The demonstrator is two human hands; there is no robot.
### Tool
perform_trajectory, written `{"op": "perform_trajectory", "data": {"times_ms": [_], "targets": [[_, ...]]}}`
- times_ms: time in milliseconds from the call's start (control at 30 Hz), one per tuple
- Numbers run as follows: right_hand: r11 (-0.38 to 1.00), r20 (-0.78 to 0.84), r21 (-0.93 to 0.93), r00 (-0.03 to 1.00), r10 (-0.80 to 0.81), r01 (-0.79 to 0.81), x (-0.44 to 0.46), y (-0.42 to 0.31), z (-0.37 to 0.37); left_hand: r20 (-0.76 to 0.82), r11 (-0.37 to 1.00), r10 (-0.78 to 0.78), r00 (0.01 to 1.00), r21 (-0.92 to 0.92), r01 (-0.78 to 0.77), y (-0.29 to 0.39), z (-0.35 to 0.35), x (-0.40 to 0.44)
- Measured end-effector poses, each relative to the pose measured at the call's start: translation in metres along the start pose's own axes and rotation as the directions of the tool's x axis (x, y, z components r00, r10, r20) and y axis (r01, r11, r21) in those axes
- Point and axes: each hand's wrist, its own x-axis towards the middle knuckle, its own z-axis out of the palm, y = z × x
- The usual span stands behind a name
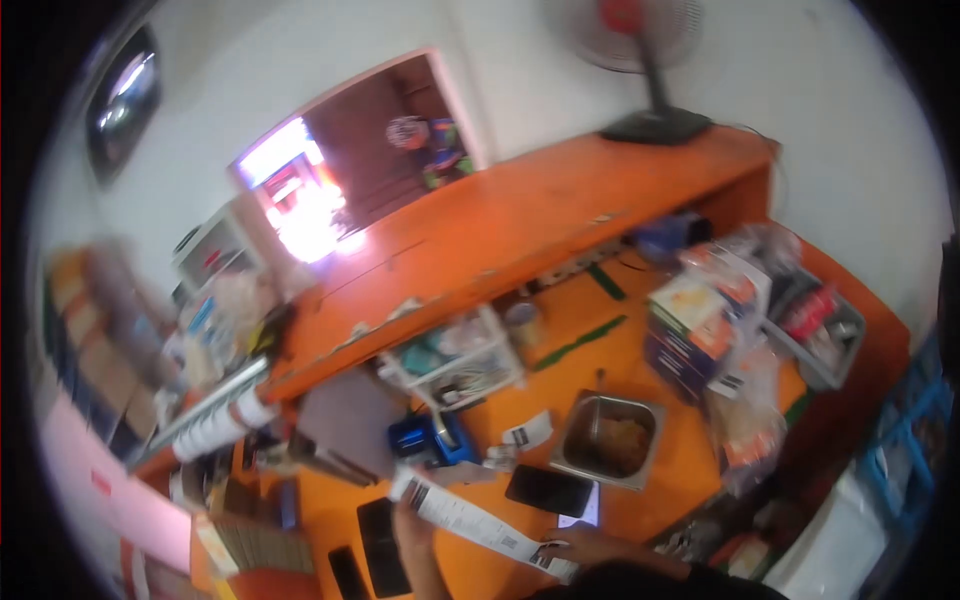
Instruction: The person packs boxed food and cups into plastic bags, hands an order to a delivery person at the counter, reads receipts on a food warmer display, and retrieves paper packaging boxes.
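Note:
A long white printed paper slip is stretched diagonally between my hands over the orange desk. My left hand grips its upper left end. My right hand is at its lower right end, fingers closed on the edge. Beyond the slip lie a black phone and a lit phone partly beneath it. A black tablet-like device and another dark phone rest left of my left hand. A metal tray with brownish contents and a spoon stands behind the phones.
A blue device, a small paper and a white basket stand behind the slip. Boxes and a gray bin are at the right. An orange shelf crosses above, with a fan on it.

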Motion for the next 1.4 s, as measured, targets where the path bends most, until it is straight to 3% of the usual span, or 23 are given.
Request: {"op": "perform_trajectory", "data": {"times_ms": [33, 67, 100, 133, 233, 333, 367, 400, 467, 500, 567, 600, 667, 767, 800, 867, 900, 967, 1033, 1100, 1267, 1367, 1400], "targets": [[0.999, 0.025, -0.052, 1.0, 0.011, -0.01, -0.008, 0.006, -0.003, 0.045, 0.995, 0.105, 0.993, -0.004, -0.104, 0.014, 0.001, 0.003], [0.999, -0.027, -0.022, 0.999, 0.035, -0.036, -0.016, 0.014, -0.006, -0.088, 0.977, 0.187, 0.979, 0.122, -0.175, 0.027, -0.019, 0.013], [0.987, -0.003, -0.121, 0.995, 0.104, -0.103, -0.023, 0.024, -0.011, 0.07, 0.973, 0.185, 0.98, 0.13, -0.193, 0.046, -0.027, 0.017], [0.962, 0.025, -0.219, 0.985, 0.172, -0.163, -0.03, 0.034, -0.014, -0.036, 0.959, 0.25, 0.968, 0.15, -0.242, 0.06, -0.037, 0.021], [0.936, -0.054, -0.283, 0.978, 0.203, -0.21, -0.055, 0.065, -0.016, 0.175, 0.873, 0.288, 0.942, 0.357, -0.333, 0.107, -0.07, 0.033], [0.932, -0.094, -0.25, 0.965, 0.247, -0.262, -0.074, 0.07, -0.028, -0.226, 0.946, 0.313, 0.923, 0.161, -0.281, 0.121, -0.051, 0.022], [0.952, -0.364, -0.264, 0.93, 0.049, -0.153, -0.083, 0.069, -0.039, -0.084, 0.924, 0.337, 0.938, 0.219, -0.312, 0.123, -0.06, 0.024], [0.949, -0.592, -0.312, 0.791, -0.153, -0.051, -0.091, 0.063, -0.053, -0.082, 0.925, 0.332, 0.94, 0.224, -0.308, 0.12, -0.055, 0.022], [0.833, -0.93, -0.363, 0.224, -0.293, -0.418, -0.104, 0.03, -0.097, 0.033, 0.836, 0.4, 0.916, 0.396, -0.38, 0.108, -0.034, 0.015], [0.926, -0.983, -0.136, -0.069, -0.17, -0.352, -0.106, 0.029, -0.115, -0.027, 0.766, 0.416, 0.909, 0.549, -0.334, 0.104, -0.026, 0.013], [0.866, -0.88, -0.155, -0.332, -0.339, -0.475, -0.115, 0.035, -0.159, -0.022, 0.797, 0.386, 0.922, 0.511, -0.321, 0.092, -0.014, 0.017], [0.866, -0.88, -0.157, -0.332, -0.341, -0.474, -0.116, 0.05, -0.171, -0.012, 0.826, 0.355, 0.935, 0.472, -0.308, 0.086, -0.015, 0.021], [0.612, -0.951, -0.087, -0.117, -0.286, -0.786, -0.114, 0.082, -0.19, 0.034, 0.876, 0.275, 0.961, 0.402, -0.265, 0.082, -0.021, 0.03], [0.681, -0.985, -0.132, 0.02, -0.17, -0.721, -0.123, 0.079, -0.191, -0.122, 0.921, 0.276, 0.953, 0.319, -0.225, 0.066, -0.001, 0.036], [0.679, -0.983, -0.148, 0.031, -0.182, -0.719, -0.127, 0.085, -0.191, -0.132, 0.922, 0.283, 0.95, 0.31, -0.232, 0.068, -0.01, 0.038], [0.697, -0.965, -0.193, 0.007, -0.26, -0.69, -0.133, 0.097, -0.192, 0.018, 0.806, 0.148, 0.989, 0.578, -0.131, 0.071, -0.028, 0.04], [0.689, -0.969, -0.207, 0.049, -0.242, -0.695, -0.138, 0.084, -0.189, -0.13, 0.784, 0.298, 0.946, 0.598, -0.165, 0.063, -0.024, 0.044], [0.768, -0.983, -0.151, 0.011, -0.184, -0.622, -0.145, 0.09, -0.192, -0.1, 0.812, 0.352, 0.93, 0.527, -0.251, 0.055, -0.005, 0.039], [0.732, -0.943, -0.327, 0.155, -0.295, -0.598, -0.159, 0.092, -0.198, -0.046, 0.827, 0.403, 0.914, 0.445, -0.343, 0.054, 0.006, 0.034], [0.776, -0.976, -0.216, 0.142, -0.164, -0.593, -0.166, 0.074, -0.2, 0.003, 0.839, 0.354, 0.935, 0.442, -0.319, 0.056, -0.015, 0.038], [0.708, -0.971, -0.232, 0.203, -0.127, -0.667, -0.181, 0.037, -0.191, -0.08, 0.876, 0.304, 0.949, 0.416, -0.246, 0.059, -0.006, 0.023], [0.555, -0.976, -0.215, 0.193, -0.099, -0.804, -0.186, 0.021, -0.186, -0.098, 0.9, 0.261, 0.96, 0.386, -0.205, 0.058, -0.014, 0.017], [0.696, -0.971, -0.188, 0.236, -0.027, -0.693, -0.187, 0.017, -0.186, -0.098, 0.903, 0.225, 0.969, 0.395, -0.169, 0.057, -0.019, 0.017]]}}
